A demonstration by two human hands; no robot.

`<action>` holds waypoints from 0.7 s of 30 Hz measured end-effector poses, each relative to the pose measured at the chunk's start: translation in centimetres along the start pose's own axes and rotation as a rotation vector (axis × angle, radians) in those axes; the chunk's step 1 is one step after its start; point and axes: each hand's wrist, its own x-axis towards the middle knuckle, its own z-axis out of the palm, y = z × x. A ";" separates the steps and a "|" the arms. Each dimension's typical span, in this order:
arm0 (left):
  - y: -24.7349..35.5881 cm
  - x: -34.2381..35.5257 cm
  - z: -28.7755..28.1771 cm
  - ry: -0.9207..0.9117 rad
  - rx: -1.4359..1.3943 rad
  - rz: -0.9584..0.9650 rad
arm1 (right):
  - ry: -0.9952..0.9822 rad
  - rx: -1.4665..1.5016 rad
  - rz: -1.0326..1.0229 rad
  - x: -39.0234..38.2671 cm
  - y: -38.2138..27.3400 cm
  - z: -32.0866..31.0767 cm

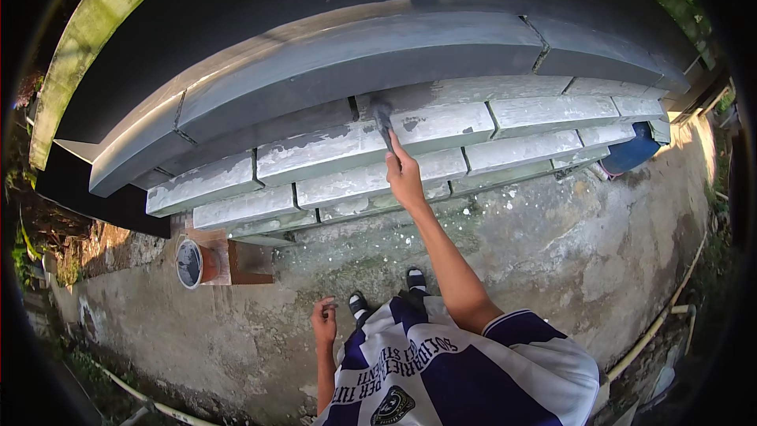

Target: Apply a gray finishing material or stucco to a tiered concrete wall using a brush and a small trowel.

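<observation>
My right hand (406,179) is closed around the handle of a paintbrush (383,120), its arm stretched forward. The dark bristles touch the recessed face just above a pale ledge (441,125) of the stepped block wall. Dark grey wet-looking paint spreads around the brush tip, and ragged grey patches mark the ledge's upper edge. Higher up, a broad ledge (347,67) is evenly grey. Low beside my body hangs my left hand (323,320), its fingers loosely bent and apart, with nothing seen in it.
A paint bucket (211,263) with grey inside stands at the left, by a brown block (251,262). At the wall's right end is a blue container (631,151). The rough concrete floor (544,244) carries white splashes. Pipes (662,312) run along the right edge.
</observation>
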 end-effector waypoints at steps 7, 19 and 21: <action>1.7 0.1 0.7 -0.015 0.058 -0.022 | -0.023 -0.396 -0.325 -0.5 -3.3 -2.0; 0.6 -0.7 -0.9 0.048 -0.015 -0.016 | -0.300 -1.147 -0.070 4.3 -9.8 3.6; -0.1 -0.7 -1.6 0.062 -0.054 -0.018 | -0.117 -0.887 -0.218 4.4 -10.5 3.8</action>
